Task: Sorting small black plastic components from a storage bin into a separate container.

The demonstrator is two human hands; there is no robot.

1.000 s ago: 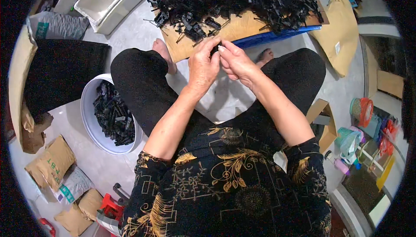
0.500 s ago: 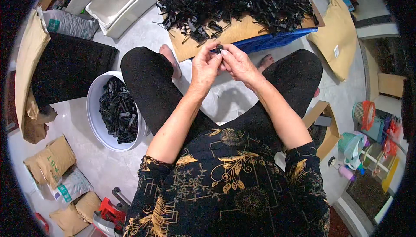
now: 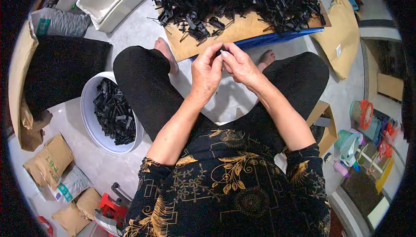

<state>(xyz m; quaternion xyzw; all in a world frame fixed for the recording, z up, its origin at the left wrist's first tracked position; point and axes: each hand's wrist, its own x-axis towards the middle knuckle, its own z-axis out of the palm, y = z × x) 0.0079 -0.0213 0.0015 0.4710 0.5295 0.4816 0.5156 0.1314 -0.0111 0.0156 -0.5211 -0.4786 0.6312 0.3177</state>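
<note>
Between my fingertips is a small black plastic part [image 3: 220,51], mostly covered by the fingers. My left hand [image 3: 206,68] pinches it from the left, and my right hand [image 3: 241,66] grips it from the right, the two thumbs close together. Both hands are held just off the near edge of a wooden board [image 3: 186,46]. On that board lies a large heap of black plastic parts [image 3: 234,3], thin and stick-like in places. To the left of my knee, a white bucket [image 3: 89,120] holds many similar black pieces [image 3: 113,111].
A blue-covered support [image 3: 260,42] is under the board. White foam box [image 3: 108,3] and black panel [image 3: 65,70] lie at left; paper sacks [image 3: 50,159] are lower left. A tan sack [image 3: 340,42], an open carton [image 3: 327,133] and plastic bags [image 3: 349,146] are at right.
Both hands stay together on the small part, with the fingers slightly shifted and more of it covered. The whole view has tilted a little, so surroundings at the left sit further left.
</note>
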